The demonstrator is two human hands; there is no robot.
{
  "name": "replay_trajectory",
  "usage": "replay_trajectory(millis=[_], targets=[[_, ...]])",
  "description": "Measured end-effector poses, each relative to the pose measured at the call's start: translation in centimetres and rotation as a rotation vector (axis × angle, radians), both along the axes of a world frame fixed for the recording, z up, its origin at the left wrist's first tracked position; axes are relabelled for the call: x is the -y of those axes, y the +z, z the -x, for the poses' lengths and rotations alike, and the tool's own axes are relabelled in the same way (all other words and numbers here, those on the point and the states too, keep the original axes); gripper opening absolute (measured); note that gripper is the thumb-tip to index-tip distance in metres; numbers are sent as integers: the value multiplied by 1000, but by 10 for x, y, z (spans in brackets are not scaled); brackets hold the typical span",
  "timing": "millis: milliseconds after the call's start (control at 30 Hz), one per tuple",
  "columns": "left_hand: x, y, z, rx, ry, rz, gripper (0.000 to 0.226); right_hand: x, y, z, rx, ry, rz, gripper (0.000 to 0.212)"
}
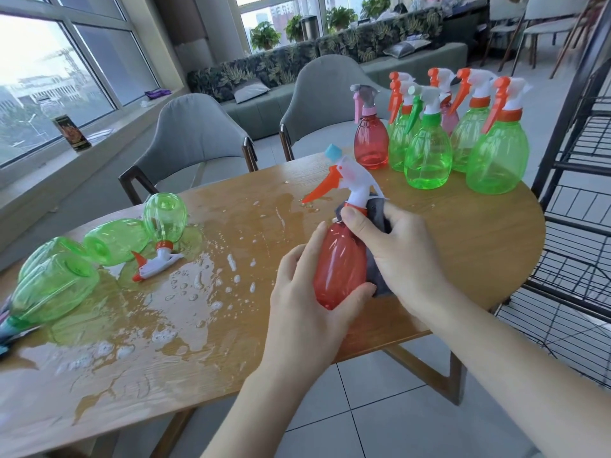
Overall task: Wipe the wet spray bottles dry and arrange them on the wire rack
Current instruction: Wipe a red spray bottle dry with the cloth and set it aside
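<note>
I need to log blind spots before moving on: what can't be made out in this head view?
- Grey cloth: mostly hidden behind the red bottle and right hand.
- Wire rack: cut off by the right edge; shelf contents unseen.
- Leftmost lying green bottle: its sprayer is cut off at the left edge.
- Rear upright bottles: bodies blocked by the front ones.

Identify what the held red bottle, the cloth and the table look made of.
Red bottle: translucent glossy plastic, since light passes through and highlights streak its ribs. Cloth: soft grey fabric, probably microfibre, bunched in folds with a matte look. Table: wood or wood veneer, with visible grain and a smooth finish where water beads.
</note>
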State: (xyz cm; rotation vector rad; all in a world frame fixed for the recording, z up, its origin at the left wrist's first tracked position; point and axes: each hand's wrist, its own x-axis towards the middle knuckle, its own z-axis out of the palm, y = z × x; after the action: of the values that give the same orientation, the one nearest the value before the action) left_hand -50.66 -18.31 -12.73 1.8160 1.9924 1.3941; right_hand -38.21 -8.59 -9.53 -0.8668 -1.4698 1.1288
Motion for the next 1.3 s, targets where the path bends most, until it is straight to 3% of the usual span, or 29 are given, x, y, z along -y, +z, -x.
replay_trajectory(millis=[67, 167, 233, 400, 500, 567, 667, 833, 900, 1100, 1200, 1300], targets=[[1, 4, 9, 57, -87, 20, 86, -4, 0, -3, -39, 43, 50, 29], [4, 11, 20, 328, -301, 106, 75, -8, 2, -6, -144, 184, 146, 24], [5, 16, 20, 396, -355, 149, 75, -8, 2, -4, -139, 213, 151, 24], [-4, 8, 15, 210, -195, 64, 85, -1, -1, 0, 121, -64, -85, 40], [-6, 6, 15, 176, -166, 54, 89, 2, 0, -1, 160, -94, -105, 45], [-6, 8, 17, 199, -176, 63, 90, 0, 0, 0, -1, 1, 41, 47], [-5, 10, 17, 248, -187, 66, 88, -1, -1, 1, -312, 77, 287, 28], [-6, 14, 16, 311, -209, 91, 85, 2, -4, 2, -418, 26, 317, 19], [-7, 15, 17, 321, -228, 93, 86, 6, -2, 1, -362, -46, 201, 18], [-8, 14, 22, 318, -291, 130, 96, 5, -4, -5, 92, -312, -403, 23], [-10, 14, 23, 313, -313, 150, 99, -1, 0, -5, 210, -319, -648, 22], [-11, 13, 21, 321, -300, 134, 95, -8, 4, -4, 321, -253, -766, 21]])
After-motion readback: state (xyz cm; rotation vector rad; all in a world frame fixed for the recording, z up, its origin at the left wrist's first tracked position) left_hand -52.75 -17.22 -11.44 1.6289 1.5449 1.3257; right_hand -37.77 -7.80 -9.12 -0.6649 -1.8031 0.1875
